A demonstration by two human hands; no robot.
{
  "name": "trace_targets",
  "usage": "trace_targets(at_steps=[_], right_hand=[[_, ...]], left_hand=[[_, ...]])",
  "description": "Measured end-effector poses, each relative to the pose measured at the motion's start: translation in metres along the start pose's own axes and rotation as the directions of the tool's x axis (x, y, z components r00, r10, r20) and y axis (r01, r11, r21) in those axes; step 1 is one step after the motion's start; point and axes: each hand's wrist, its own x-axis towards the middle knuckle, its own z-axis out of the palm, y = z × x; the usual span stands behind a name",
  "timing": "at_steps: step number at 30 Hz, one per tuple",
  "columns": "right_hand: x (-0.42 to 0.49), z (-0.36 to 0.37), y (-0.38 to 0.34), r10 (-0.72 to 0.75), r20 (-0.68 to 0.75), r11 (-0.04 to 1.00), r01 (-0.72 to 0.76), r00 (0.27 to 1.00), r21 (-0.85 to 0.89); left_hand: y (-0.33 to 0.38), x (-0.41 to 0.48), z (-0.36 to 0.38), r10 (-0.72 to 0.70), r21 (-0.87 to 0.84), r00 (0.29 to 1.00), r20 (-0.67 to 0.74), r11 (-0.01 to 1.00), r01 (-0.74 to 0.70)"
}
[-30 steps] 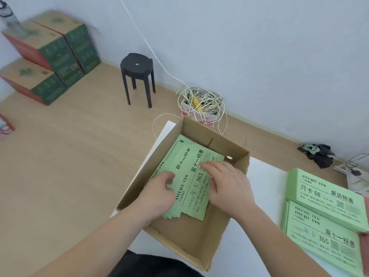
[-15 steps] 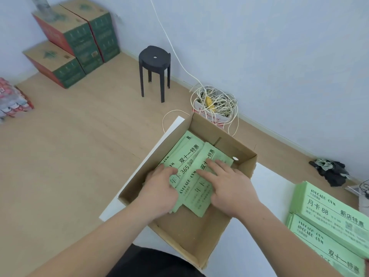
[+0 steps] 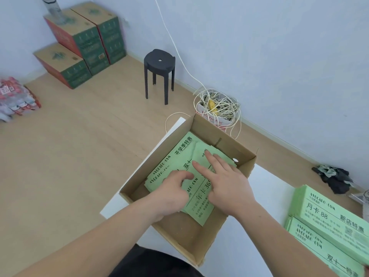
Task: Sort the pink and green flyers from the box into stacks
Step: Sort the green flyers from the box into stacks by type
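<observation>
An open cardboard box (image 3: pixel 223 238) sits on the white table, holding several loose green flyers (image 3: pixel 179 152) with black print. Both of my hands are inside the box. My left hand (image 3: pixel 172 193) lies on the flyers at the left with its fingers bent, the fingertips pressing on the paper. Beside it, my right hand (image 3: pixel 223 180) rests flat with straight, spread fingers on the top flyers. Two stacks of green flyers (image 3: pixel 327 218) lie on the table at the right edge. No pink flyer shows.
The white table (image 3: pixel 265 188) carries the box and stacks. Beyond it on the wooden floor are a black stool (image 3: pixel 159 72), a tangle of cream cord (image 3: pixel 217 106), stacked green-and-red cartons (image 3: pixel 83 43) and a dark cloth heap (image 3: pixel 333 178).
The flyers under my hands have been spread apart, uncovering another green flyer at the box's far left. My right hand slid farther into the box; the view tilted down and left.
</observation>
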Motion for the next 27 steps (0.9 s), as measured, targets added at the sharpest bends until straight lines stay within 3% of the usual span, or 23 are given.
trace_targets(at_steps=[3, 6, 10, 14, 17, 27], right_hand=[[-0.001, -0.002, 0.001, -0.007, 0.013, 1.000, 0.007, 1.000, -0.002], [-0.004, -0.001, 0.000, 0.009, -0.073, 0.999, -0.005, 0.997, 0.046], [-0.004, 0.008, 0.001, 0.044, -0.216, 0.990, -0.014, 0.975, 0.141], [-0.002, 0.016, 0.003, 0.026, -0.315, 0.989, 0.021, 0.949, 0.145], [-0.003, 0.018, 0.003, 0.019, -0.309, 0.990, 0.026, 0.951, 0.140], [-0.001, 0.020, 0.004, 0.042, -0.314, 0.990, 0.002, 0.948, 0.139]], left_hand=[[-0.001, -0.005, 0.000, 0.016, -0.109, 0.999, 0.032, 0.994, -0.013], [-0.009, -0.012, -0.007, 0.037, -0.195, 0.995, 0.093, 0.981, -0.018], [-0.017, -0.007, -0.030, -0.053, -0.226, 0.983, -0.174, 0.974, 0.013], [-0.016, 0.000, -0.031, -0.050, -0.104, 0.986, -0.161, 0.994, 0.034], [-0.019, 0.006, -0.022, -0.004, -0.004, 0.981, -0.194, 1.000, 0.004], [-0.007, 0.010, -0.006, -0.052, -0.104, 0.999, -0.007, 0.993, 0.051]])
